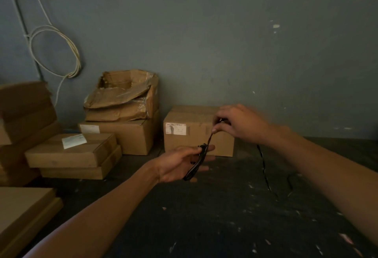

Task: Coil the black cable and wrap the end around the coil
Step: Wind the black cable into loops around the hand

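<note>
My left hand [180,162] holds a small flattened coil of the black cable [196,164] across its palm, thumb pressing on the top of the coil. A short stretch of cable rises from the coil to my right hand [237,123], which pinches it between thumb and fingers just above and to the right. From under my right wrist the loose tail of the cable [264,172] hangs down and trails over the dark floor. Both hands are held in the air in front of a cardboard box.
A closed cardboard box with a label [190,135] stands against the grey wall behind my hands. More boxes [122,114] and flat cartons [69,153] are stacked at the left. A white cable loop [55,51] hangs on the wall. The floor [214,216] is dark and speckled.
</note>
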`<action>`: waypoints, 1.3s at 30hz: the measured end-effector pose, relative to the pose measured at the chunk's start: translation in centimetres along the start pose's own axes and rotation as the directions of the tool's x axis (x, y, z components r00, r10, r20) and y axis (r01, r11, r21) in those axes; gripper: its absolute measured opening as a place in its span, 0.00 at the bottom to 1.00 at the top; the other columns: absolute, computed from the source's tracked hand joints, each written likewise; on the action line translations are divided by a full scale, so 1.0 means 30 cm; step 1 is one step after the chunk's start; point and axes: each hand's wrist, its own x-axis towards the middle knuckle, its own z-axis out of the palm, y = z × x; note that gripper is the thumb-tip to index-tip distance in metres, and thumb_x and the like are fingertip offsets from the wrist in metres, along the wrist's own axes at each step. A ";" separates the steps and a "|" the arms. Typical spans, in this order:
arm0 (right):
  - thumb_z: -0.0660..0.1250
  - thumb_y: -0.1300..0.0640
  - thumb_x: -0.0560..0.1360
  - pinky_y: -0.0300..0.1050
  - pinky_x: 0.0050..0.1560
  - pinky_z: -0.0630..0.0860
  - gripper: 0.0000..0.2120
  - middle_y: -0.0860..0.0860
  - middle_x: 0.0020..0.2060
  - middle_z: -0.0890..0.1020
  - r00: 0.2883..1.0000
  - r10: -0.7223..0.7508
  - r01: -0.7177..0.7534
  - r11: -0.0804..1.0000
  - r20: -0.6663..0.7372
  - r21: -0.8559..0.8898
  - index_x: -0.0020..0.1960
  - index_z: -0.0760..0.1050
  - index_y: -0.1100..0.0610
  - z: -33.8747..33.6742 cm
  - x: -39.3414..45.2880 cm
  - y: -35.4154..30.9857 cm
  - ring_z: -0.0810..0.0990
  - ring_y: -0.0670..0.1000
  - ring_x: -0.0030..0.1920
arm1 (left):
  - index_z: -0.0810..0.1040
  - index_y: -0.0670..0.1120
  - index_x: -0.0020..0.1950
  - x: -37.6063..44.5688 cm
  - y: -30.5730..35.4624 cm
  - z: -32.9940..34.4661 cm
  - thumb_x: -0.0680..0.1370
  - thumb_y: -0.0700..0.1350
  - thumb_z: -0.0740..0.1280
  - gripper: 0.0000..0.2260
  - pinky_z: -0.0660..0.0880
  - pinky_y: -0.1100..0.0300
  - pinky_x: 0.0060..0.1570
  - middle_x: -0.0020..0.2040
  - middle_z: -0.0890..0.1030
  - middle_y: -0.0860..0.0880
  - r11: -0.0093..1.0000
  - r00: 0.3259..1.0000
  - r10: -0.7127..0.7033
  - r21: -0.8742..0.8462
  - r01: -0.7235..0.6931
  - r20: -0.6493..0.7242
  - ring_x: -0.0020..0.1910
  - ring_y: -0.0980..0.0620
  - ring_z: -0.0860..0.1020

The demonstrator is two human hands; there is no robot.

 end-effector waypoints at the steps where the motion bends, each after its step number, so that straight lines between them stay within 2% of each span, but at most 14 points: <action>1: 0.69 0.47 0.74 0.40 0.40 0.69 0.09 0.44 0.42 0.76 1.000 0.001 -0.001 1.000 -0.018 -0.025 0.48 0.80 0.52 -0.009 0.003 0.011 0.75 0.46 0.44 | 0.76 0.58 0.67 -0.004 -0.010 -0.002 0.79 0.54 0.60 0.17 0.52 0.31 0.72 0.70 0.75 0.50 1.000 1.000 -0.008 0.011 0.008 0.015 0.71 0.45 0.70; 4: 0.69 0.46 0.73 0.42 0.38 0.66 0.09 0.45 0.41 0.77 0.999 0.006 -0.007 0.999 -0.047 -0.039 0.47 0.81 0.51 -0.021 0.001 0.046 0.73 0.46 0.42 | 0.75 0.59 0.68 -0.011 -0.033 -0.004 0.79 0.54 0.60 0.18 0.53 0.30 0.71 0.71 0.75 0.51 1.000 0.996 -0.023 0.008 0.022 0.088 0.72 0.45 0.69; 9: 0.67 0.51 0.76 0.46 0.43 0.71 0.06 0.46 0.42 0.80 0.999 0.037 -0.035 0.997 -0.022 0.075 0.48 0.82 0.50 -0.001 -0.002 0.079 0.76 0.48 0.44 | 0.74 0.59 0.70 -0.017 0.002 0.037 0.79 0.54 0.59 0.19 0.54 0.31 0.72 0.73 0.73 0.50 1.000 0.979 0.000 0.002 -0.001 0.204 0.72 0.44 0.69; 11: 0.65 0.54 0.78 0.44 0.43 0.70 0.08 0.45 0.44 0.81 0.998 0.053 -0.050 0.993 -0.023 0.109 0.51 0.82 0.54 0.010 -0.009 0.094 0.76 0.46 0.45 | 0.73 0.58 0.71 -0.019 0.019 0.047 0.79 0.54 0.59 0.20 0.53 0.31 0.72 0.73 0.72 0.49 0.999 0.975 0.030 -0.035 -0.023 0.222 0.73 0.43 0.68; 13: 0.62 0.57 0.80 0.40 0.43 0.69 0.10 0.45 0.45 0.81 0.996 0.083 -0.081 0.984 -0.011 0.162 0.54 0.81 0.56 0.035 -0.022 0.115 0.76 0.44 0.46 | 0.72 0.56 0.72 -0.022 0.033 0.051 0.79 0.53 0.59 0.21 0.52 0.31 0.72 0.74 0.71 0.47 0.995 0.970 0.061 -0.085 -0.042 0.234 0.73 0.41 0.67; 17: 0.60 0.59 0.81 0.44 0.50 0.73 0.10 0.49 0.46 0.83 0.988 0.156 -0.153 0.932 0.018 0.330 0.52 0.80 0.58 0.133 -0.057 0.156 0.80 0.48 0.49 | 0.71 0.55 0.72 -0.025 0.066 0.061 0.79 0.53 0.60 0.21 0.53 0.31 0.71 0.75 0.69 0.44 0.979 0.954 0.140 -0.178 -0.094 0.266 0.74 0.39 0.66; 21: 0.57 0.59 0.81 0.39 0.48 0.73 0.11 0.43 0.40 0.79 0.978 0.207 -0.183 0.811 0.020 0.556 0.54 0.78 0.61 0.269 -0.123 0.124 0.77 0.39 0.42 | 0.72 0.54 0.72 -0.016 0.116 0.069 0.79 0.52 0.59 0.20 0.57 0.30 0.70 0.76 0.67 0.43 0.928 0.909 0.296 -0.313 -0.201 0.292 0.74 0.36 0.64; 24: 0.55 0.54 0.82 0.47 0.34 0.71 0.12 0.44 0.27 0.72 0.919 0.355 -0.364 0.593 0.173 0.718 0.50 0.76 0.53 0.369 -0.173 0.031 0.71 0.46 0.29 | 0.72 0.55 0.71 -0.008 0.159 0.064 0.80 0.52 0.57 0.20 0.57 0.28 0.68 0.76 0.67 0.42 0.867 0.894 0.389 -0.417 -0.273 0.224 0.74 0.33 0.64; 27: 0.55 0.51 0.82 0.44 0.31 0.68 0.12 0.45 0.26 0.69 0.890 0.326 -0.442 0.452 0.317 0.775 0.51 0.77 0.50 0.407 -0.191 -0.067 0.68 0.46 0.27 | 0.74 0.55 0.70 -0.004 0.188 0.052 0.81 0.52 0.54 0.19 0.56 0.26 0.67 0.75 0.69 0.42 0.827 0.890 0.435 -0.451 -0.336 0.136 0.72 0.33 0.66; 29: 0.54 0.50 0.82 0.39 0.30 0.68 0.12 0.45 0.28 0.69 0.892 0.282 -0.448 0.449 0.353 0.773 0.53 0.76 0.50 0.396 -0.191 -0.111 0.68 0.43 0.27 | 0.76 0.55 0.68 0.000 0.198 0.046 0.81 0.53 0.55 0.19 0.55 0.25 0.67 0.74 0.71 0.42 0.817 0.893 0.443 -0.443 -0.368 0.075 0.71 0.33 0.68; 31: 0.54 0.50 0.83 0.37 0.31 0.67 0.13 0.44 0.31 0.69 0.905 0.258 -0.424 0.503 0.338 0.753 0.54 0.76 0.50 0.374 -0.184 -0.142 0.68 0.41 0.29 | 0.77 0.55 0.66 0.003 0.206 0.037 0.80 0.52 0.56 0.18 0.55 0.25 0.66 0.73 0.72 0.43 0.812 0.895 0.446 -0.430 -0.395 0.019 0.69 0.33 0.70; 35: 0.53 0.49 0.82 0.40 0.38 0.70 0.13 0.45 0.36 0.73 0.937 0.195 -0.344 0.658 0.289 0.670 0.56 0.76 0.47 0.322 -0.172 -0.178 0.72 0.43 0.36 | 0.81 0.56 0.62 0.007 0.210 0.000 0.78 0.53 0.57 0.17 0.54 0.25 0.67 0.70 0.75 0.44 0.802 0.892 0.440 -0.401 -0.443 -0.105 0.68 0.34 0.72; 37: 0.54 0.49 0.82 0.42 0.40 0.73 0.12 0.46 0.39 0.76 0.940 0.177 -0.328 0.708 0.293 0.625 0.57 0.75 0.47 0.297 -0.166 -0.187 0.75 0.45 0.38 | 0.79 0.57 0.64 0.012 0.200 -0.016 0.79 0.53 0.56 0.17 0.54 0.25 0.67 0.70 0.75 0.45 0.801 0.890 0.425 -0.391 -0.454 -0.163 0.69 0.34 0.70; 39: 0.56 0.49 0.82 0.48 0.45 0.77 0.11 0.50 0.44 0.80 0.946 0.154 -0.297 0.765 0.285 0.571 0.57 0.75 0.47 0.272 -0.159 -0.190 0.79 0.50 0.43 | 0.76 0.57 0.66 0.020 0.185 -0.027 0.80 0.53 0.56 0.17 0.53 0.26 0.68 0.71 0.74 0.46 0.803 0.888 0.411 -0.379 -0.460 -0.207 0.70 0.34 0.69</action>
